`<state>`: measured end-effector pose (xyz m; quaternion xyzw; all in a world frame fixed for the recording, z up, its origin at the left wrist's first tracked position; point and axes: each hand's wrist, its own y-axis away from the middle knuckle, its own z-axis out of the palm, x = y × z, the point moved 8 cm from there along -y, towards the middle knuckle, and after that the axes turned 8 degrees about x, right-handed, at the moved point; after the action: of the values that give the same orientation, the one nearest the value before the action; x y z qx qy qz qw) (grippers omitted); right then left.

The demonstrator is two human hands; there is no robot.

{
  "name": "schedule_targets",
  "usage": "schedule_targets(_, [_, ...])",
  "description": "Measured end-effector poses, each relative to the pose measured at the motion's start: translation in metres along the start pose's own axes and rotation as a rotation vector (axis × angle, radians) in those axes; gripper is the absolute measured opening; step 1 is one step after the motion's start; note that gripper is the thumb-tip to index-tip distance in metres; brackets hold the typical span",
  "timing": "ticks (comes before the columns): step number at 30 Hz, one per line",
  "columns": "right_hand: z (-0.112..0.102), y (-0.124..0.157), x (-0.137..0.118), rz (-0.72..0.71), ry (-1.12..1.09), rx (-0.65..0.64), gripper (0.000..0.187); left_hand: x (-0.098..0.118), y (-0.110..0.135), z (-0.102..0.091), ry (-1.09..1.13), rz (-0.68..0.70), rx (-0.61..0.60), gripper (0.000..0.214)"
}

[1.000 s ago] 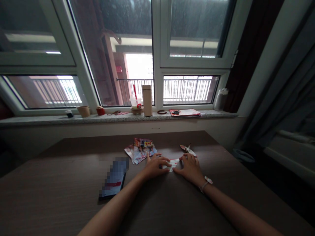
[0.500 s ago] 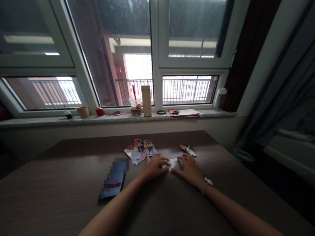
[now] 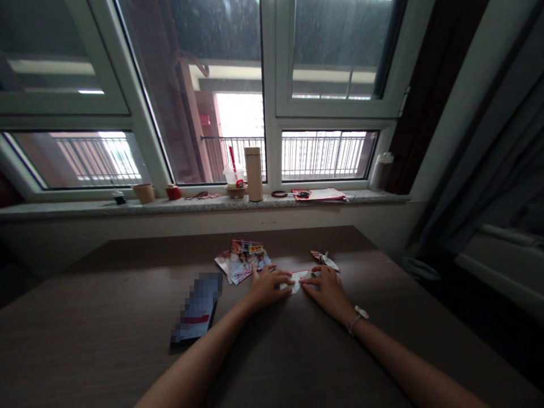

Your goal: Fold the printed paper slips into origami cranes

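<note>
Hands (image 3: 267, 287) (image 3: 329, 289) palm-down, touching white paper (image 3: 297, 280).

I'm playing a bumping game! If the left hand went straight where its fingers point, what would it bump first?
The white paper, which the left hand seems to touch; past that, probably the right hand, though depth is unclear.

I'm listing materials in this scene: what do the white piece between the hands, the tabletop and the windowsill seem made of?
White piece: likely matte paper; it looks thin, with red print. Tabletop: wood or wood-look laminate, low sheen; brown grain shows. Windowsill: probably granite or similar stone; it's speckled grey.
</note>
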<state>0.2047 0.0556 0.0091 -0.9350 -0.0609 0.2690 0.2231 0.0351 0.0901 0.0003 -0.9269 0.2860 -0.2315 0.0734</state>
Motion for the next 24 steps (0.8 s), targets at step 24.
schedule_targets(24, [-0.014,-0.010,0.007,0.050,0.335,0.125,0.029,0.001,-0.001,0.000,0.013,0.006,-0.025,0.029])
